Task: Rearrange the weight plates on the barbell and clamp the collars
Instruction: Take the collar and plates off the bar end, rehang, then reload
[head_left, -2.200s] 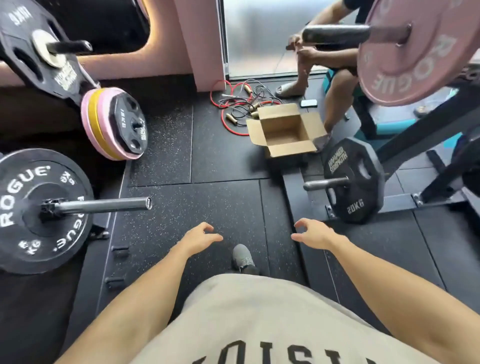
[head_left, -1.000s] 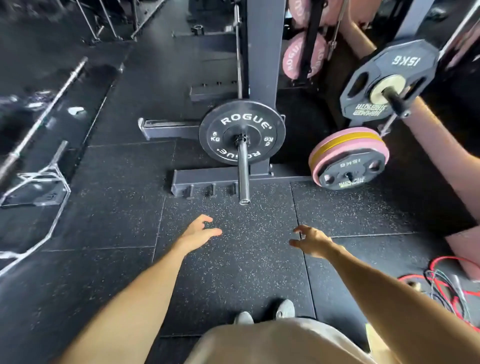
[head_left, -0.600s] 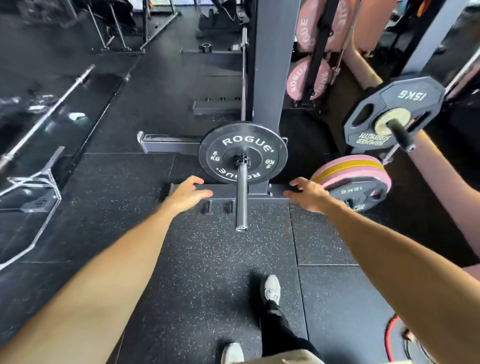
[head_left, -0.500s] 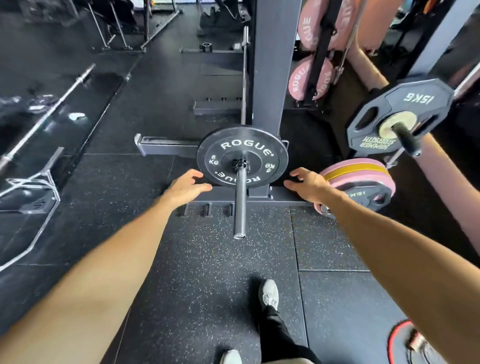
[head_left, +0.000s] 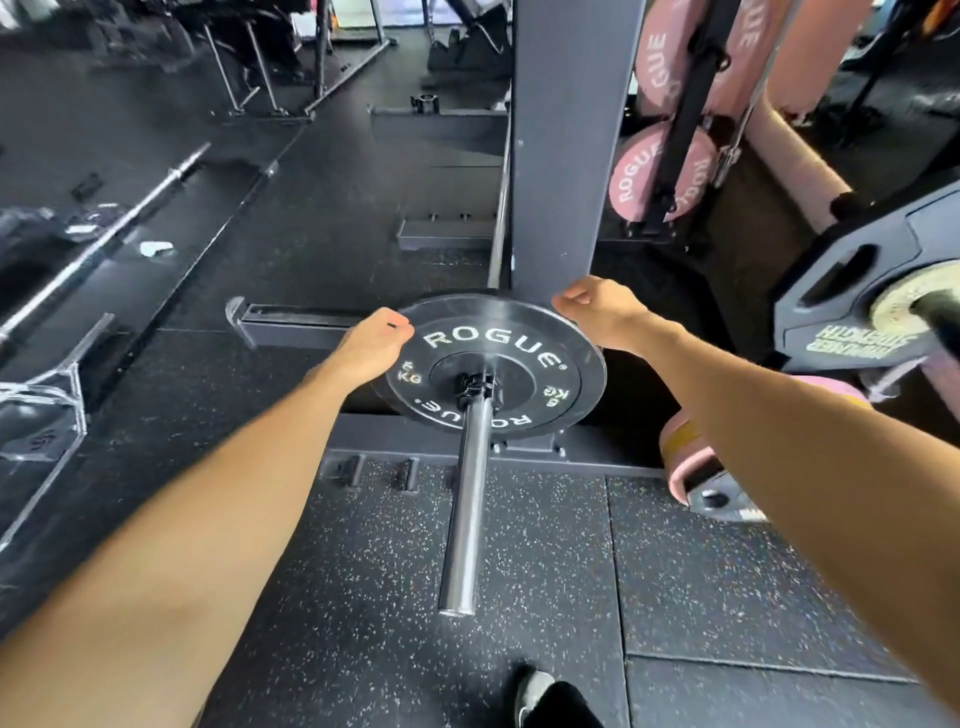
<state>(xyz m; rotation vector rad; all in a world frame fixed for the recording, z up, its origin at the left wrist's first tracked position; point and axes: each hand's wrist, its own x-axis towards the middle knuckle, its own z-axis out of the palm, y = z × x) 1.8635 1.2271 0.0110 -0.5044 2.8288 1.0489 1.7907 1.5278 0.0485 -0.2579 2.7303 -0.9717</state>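
A black ROGUE 5 kg plate sits on the barbell sleeve, which points toward me. A black collar clamps the sleeve against the plate's hub. My left hand grips the plate's left rim, fingers curled behind it. My right hand grips the upper right rim, fingers wrapped over the edge. Both arms reach forward from the bottom of the view.
A grey rack upright rises just behind the plate. Pink ROGUE plates hang on storage pegs behind it. At right, a dark 15 kg plate sits on another bar, above pink and yellow plates. A bare barbell lies at left. My shoe is below.
I turned from the cardboard box area to face the rack. Both hands moved forward from mid-air to the plate's sides and now grip its rim.
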